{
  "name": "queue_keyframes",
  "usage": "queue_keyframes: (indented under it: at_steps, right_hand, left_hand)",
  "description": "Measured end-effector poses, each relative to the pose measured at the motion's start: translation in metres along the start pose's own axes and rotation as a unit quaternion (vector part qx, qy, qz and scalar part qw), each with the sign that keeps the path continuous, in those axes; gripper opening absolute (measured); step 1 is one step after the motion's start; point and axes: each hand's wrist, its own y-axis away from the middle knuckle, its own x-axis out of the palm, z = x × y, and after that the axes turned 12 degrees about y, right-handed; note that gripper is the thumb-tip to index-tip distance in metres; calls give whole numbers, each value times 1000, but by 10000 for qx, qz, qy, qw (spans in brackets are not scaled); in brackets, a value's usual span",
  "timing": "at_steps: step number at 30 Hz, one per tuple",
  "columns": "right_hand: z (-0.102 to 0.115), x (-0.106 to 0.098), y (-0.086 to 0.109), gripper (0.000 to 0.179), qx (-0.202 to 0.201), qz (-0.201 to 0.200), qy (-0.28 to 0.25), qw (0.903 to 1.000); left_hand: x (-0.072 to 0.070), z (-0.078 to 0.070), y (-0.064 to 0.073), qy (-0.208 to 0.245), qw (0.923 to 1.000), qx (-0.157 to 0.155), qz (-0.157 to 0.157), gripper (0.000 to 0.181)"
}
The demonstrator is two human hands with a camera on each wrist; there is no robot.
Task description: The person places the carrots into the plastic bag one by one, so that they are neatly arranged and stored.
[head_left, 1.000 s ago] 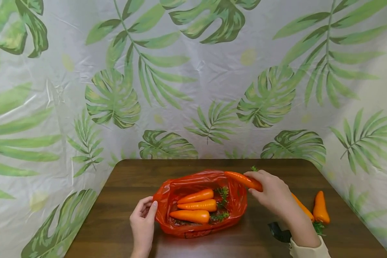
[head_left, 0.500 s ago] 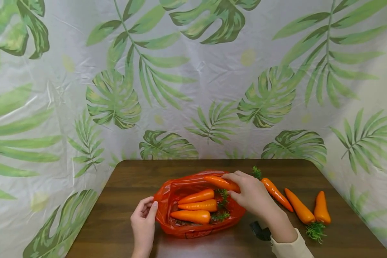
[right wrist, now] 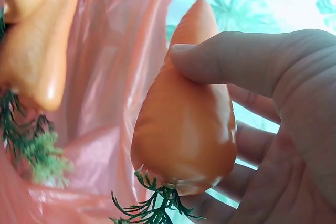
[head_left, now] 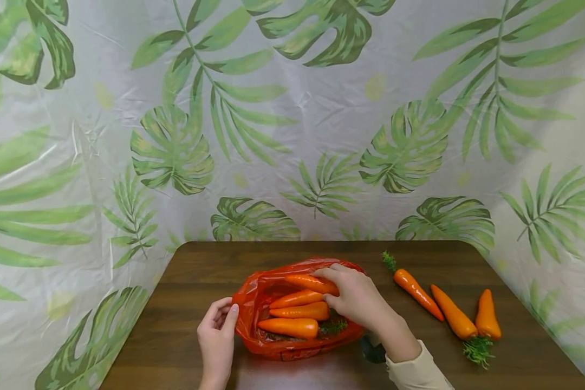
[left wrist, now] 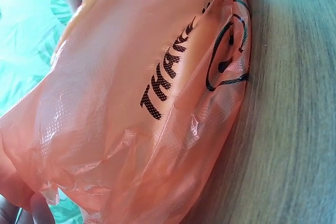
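In the head view a red plastic bag (head_left: 260,349) stands with its mouth wide, and several orange carrots (head_left: 288,327) with green tops lie in it. My left hand (head_left: 216,336) pinches the bag's left rim between thumb and fingers. Over the far right part of the mouth, my right hand (head_left: 358,295) grips another carrot (head_left: 307,281), its tip pointing left. The right wrist view shows the thumb across this carrot (right wrist: 184,129), with its green top hanging free. Black lettering marks the bag's side (left wrist: 105,87) in the left wrist view.
On the right of the brown wooden table (head_left: 195,271) lie 3 more carrots (head_left: 450,313) with green tops. A dark object (head_left: 372,349) shows partly beneath my right wrist. A leaf-patterned sheet (head_left: 322,135) hangs behind the table.
My right hand has carried its carrot leftward from the bag's right edge to over its mouth, uncovering the carrots on the table. My left hand stays on the rim.
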Motion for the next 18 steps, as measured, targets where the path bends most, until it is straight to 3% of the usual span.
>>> queue_keyframes:
  at_steps: [6,18]
  right_hand:
    - [9,8,-4,47,-99,389,-129,9991]
    - [30,18,-21,42,-385,692,107,9968]
  left_hand:
    - [1,0,1,-58,10000,-5,-31,13]
    - [1,1,0,-76,9999,65,-47,13]
